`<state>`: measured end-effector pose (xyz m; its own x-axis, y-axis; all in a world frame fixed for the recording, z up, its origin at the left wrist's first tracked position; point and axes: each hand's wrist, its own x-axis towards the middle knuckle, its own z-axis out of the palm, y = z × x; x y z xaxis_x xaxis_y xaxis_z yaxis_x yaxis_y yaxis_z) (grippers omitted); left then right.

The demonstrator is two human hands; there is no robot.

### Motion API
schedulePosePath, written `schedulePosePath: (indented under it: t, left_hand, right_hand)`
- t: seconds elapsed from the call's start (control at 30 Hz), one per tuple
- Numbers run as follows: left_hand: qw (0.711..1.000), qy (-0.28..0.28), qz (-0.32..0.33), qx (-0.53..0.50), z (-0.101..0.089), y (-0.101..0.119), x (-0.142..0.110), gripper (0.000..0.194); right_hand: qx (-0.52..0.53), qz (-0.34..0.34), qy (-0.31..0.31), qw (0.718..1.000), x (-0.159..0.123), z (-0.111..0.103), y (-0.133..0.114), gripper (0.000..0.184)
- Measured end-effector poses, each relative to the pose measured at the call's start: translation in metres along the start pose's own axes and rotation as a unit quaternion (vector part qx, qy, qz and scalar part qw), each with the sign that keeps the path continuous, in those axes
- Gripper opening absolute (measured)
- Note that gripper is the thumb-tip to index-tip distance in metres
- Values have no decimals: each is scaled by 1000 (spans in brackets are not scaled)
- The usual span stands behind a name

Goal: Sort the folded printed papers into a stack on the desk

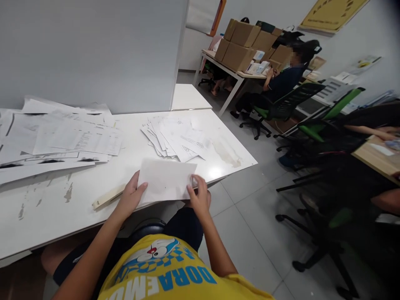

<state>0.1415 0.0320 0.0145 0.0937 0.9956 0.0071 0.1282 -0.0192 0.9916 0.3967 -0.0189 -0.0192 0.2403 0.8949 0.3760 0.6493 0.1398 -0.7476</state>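
A blank white sheet of paper (167,181) is held up at the table's front edge. My left hand (133,193) grips its left side, thumb on top and the other fingers underneath. At the right edge my right hand (199,191) has its fingers curled round the paper's side. Beyond the sheet lies a loose pile of printed papers (175,135). A long cream-coloured object (108,197), its kind unclear, rests on the table beside my left wrist and runs partly behind it.
A large spread of printed papers (71,133) covers the white table's (53,208) left part. A grey partition (87,54) rises behind. To the right stand office chairs (287,98), seated people and a desk with cardboard boxes (239,54).
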Motion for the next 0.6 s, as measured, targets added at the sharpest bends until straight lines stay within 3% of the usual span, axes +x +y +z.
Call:
schedulePosePath:
  t: [0.1, 0.2, 0.27, 0.33, 0.47, 0.6]
  left_hand:
    - [997, 38, 71, 15, 5, 9, -13, 50]
    - [986, 66, 148, 27, 8, 6, -21, 48]
    - [979, 79, 187, 28, 10, -3, -23, 52]
    - [975, 121, 182, 35, 16, -11, -23, 51]
    - [974, 196, 104, 36, 33, -9, -28, 48]
    - [944, 284, 150, 79, 28, 11, -49, 55]
  right_hand:
    - [112, 75, -39, 990, 31, -6, 0, 57]
    - [220, 59, -58, 972, 54, -4, -8, 46]
    - [237, 65, -54, 968, 60, 2, -11, 36]
    - [238, 78, -67, 966, 62, 8, -11, 33]
    - [235, 114, -104, 960, 65, 6, -4, 34]
    - [221, 159, -182, 945, 71, -7, -3, 32]
